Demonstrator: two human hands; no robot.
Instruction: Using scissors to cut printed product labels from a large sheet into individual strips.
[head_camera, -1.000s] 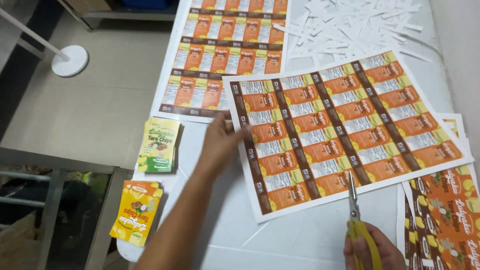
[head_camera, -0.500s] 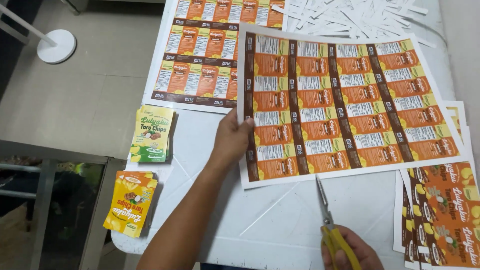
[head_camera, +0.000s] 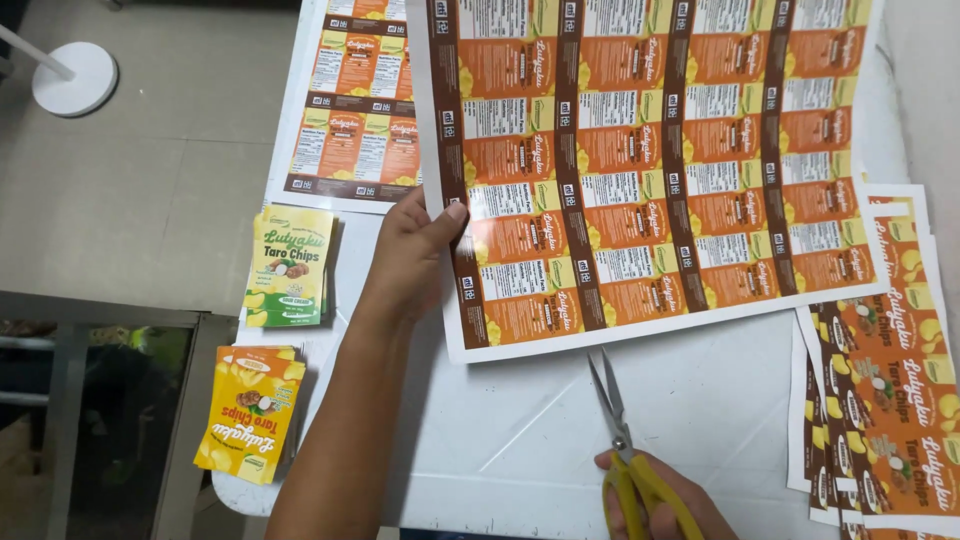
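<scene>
- Your left hand (head_camera: 410, 255) pinches the left margin of the printed label sheet (head_camera: 650, 170), thumb lying on top of the brown edge strip and the other fingers curled underneath. That grip lifts the sheet's near-left part off the table and keeps it taut and flat enough for a blade to meet its edge.
- Your right hand (head_camera: 655, 495), at 6 o'clock in the view, is closed through the yellow loops of the scissors (head_camera: 615, 420). The blades are parted only a little and point toward 12 o'clock, tips just short of the sheet's bottom white margin, in line with one of the brown columns, so they seem aimed along a printed division.
- The sheet fills the upper middle of the view, from 11 to 2 o'clock, its near edge lying across the white table (head_camera: 500, 440).
- At 3 to 5 o'clock a pile of orange sheets (head_camera: 890, 370) lies fanned, within reach of your right hand.
- At 11 o'clock another label sheet (head_camera: 350, 120) lies flat, partly under the one you hold.
- At 9 o'clock a green stack of cut labels (head_camera: 292, 265) and, at 8 o'clock, a yellow stack (head_camera: 250, 412) sit near the table's left edge, well apart from the blades, sorted by colour.
</scene>
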